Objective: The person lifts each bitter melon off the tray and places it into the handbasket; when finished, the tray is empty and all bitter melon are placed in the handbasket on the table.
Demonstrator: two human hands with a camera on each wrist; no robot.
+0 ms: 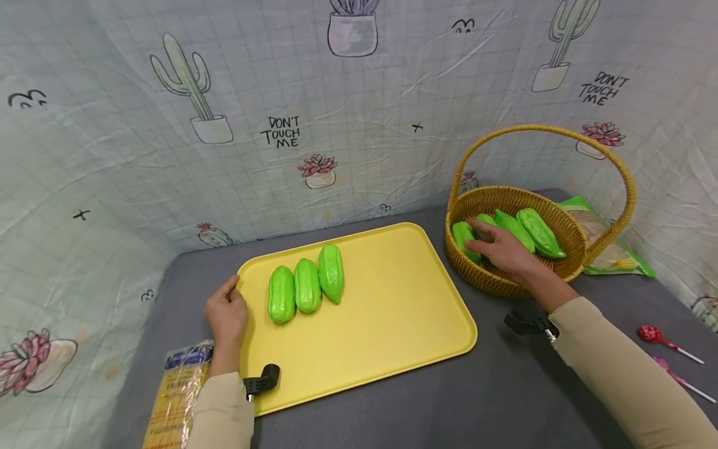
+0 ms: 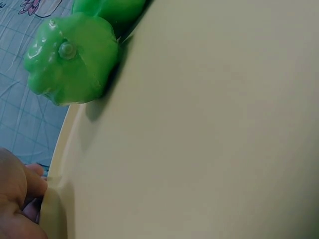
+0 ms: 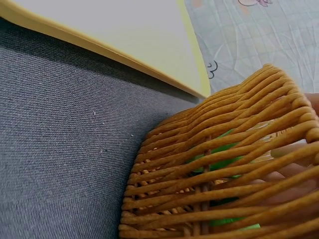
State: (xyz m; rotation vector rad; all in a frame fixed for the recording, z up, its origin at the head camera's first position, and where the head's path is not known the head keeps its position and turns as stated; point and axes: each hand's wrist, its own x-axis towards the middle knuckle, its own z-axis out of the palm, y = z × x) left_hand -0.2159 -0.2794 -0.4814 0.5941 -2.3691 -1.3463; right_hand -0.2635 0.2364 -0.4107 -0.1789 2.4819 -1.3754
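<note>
A yellow tray (image 1: 392,299) lies on the grey table with three green gourds (image 1: 306,285) side by side at its left end. My left hand (image 1: 231,288) grips the tray's left rim. In the left wrist view its fingers (image 2: 20,194) curl at the tray (image 2: 209,129) edge, near a gourd's end (image 2: 70,59). My right hand (image 1: 482,234) reaches into a wicker basket (image 1: 493,284), fingers stretched over the leftmost gourd (image 1: 462,240); more gourds (image 1: 540,232) lie beside it. The right wrist view shows the basket (image 3: 209,164) wall with green behind the weave.
A yellow packet (image 1: 176,393) lies at the table's front left by my left sleeve. A green-edged bag (image 1: 608,243) sits behind the basket. Two lollipops (image 1: 653,333) lie at the right. A cactus-print cloth (image 1: 280,131) walls in the back and sides.
</note>
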